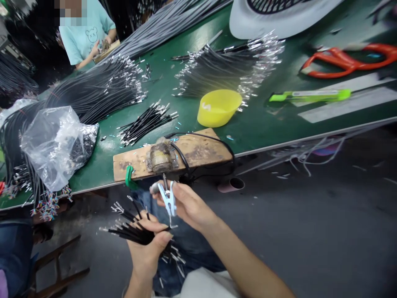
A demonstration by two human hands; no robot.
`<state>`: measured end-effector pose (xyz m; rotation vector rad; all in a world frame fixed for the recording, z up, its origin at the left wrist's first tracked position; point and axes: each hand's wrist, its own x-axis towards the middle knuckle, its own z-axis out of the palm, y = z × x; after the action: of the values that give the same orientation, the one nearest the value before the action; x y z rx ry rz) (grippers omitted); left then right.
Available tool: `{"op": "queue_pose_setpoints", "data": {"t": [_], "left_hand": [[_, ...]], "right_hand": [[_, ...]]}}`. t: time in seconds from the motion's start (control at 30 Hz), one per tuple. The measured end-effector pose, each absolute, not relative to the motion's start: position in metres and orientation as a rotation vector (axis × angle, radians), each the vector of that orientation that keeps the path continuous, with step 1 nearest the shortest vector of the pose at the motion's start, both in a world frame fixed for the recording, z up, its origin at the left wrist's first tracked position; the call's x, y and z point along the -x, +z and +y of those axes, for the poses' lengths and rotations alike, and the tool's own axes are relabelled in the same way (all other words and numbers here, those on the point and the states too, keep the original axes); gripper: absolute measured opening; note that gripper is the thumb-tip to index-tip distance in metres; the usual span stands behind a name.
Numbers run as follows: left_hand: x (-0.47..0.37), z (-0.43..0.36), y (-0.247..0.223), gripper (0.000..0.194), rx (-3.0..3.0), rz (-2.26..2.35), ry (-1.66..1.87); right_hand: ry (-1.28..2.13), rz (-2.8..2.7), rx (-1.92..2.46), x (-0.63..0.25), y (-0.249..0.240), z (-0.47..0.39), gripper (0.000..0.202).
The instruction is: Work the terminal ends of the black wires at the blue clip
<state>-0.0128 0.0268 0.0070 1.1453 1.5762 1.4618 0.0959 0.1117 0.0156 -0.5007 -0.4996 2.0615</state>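
A bundle of short black cables (136,232) with silvery ends is gripped in my left hand (144,244), its thumb pressed across them. My right hand (190,207) is closed around a light-blue clip (168,198) just off the table edge. From the clip a thin bent metal hook (172,225) points down toward the cables. Behind the clip, a metal shaft runs to a small worn motor (160,157) on a wooden board (201,147). Part of my right fingers is hidden behind the clip.
On the green table (257,124) lie short black cables (145,124), a yellow ring-shaped holder (217,109), a plastic bag (51,140), orange-handled scissors (344,62) and a green cutter (310,96). Long cable bundles (93,87) reach back toward a person (88,39). A green clamp (129,176) grips the board.
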Motion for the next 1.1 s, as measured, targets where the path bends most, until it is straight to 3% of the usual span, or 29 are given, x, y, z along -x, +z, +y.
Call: {"op": "queue_pose_setpoints", "data": {"t": [0.43, 0.57, 0.8, 0.93, 1.1], "left_hand": [[-0.001, 0.035, 0.015, 0.031, -1.099, 1.684, 1.445], [0.001, 0.025, 0.012, 0.026, -1.03, 1.63, 1.445], [-0.003, 0.01, 0.001, 0.027, -0.657, 1.509, 1.102], [-0.006, 0.007, 0.003, 0.027, -0.639, 1.498, 1.101], [-0.007, 0.002, -0.004, 0.037, -0.52, 1.538, 1.176]], "right_hand": [[2.161, -0.279, 0.511, -0.095, -0.015, 0.105, 0.042], [1.919, -0.468, 0.747, -0.11, -0.029, 0.091, 0.036], [1.069, -1.372, 0.939, -0.122, -0.005, 0.066, 0.011], [0.956, -1.658, 0.835, -0.116, 0.004, 0.067, 0.013], [0.847, -1.617, 0.882, -0.107, -0.003, 0.064, 0.021]]}}
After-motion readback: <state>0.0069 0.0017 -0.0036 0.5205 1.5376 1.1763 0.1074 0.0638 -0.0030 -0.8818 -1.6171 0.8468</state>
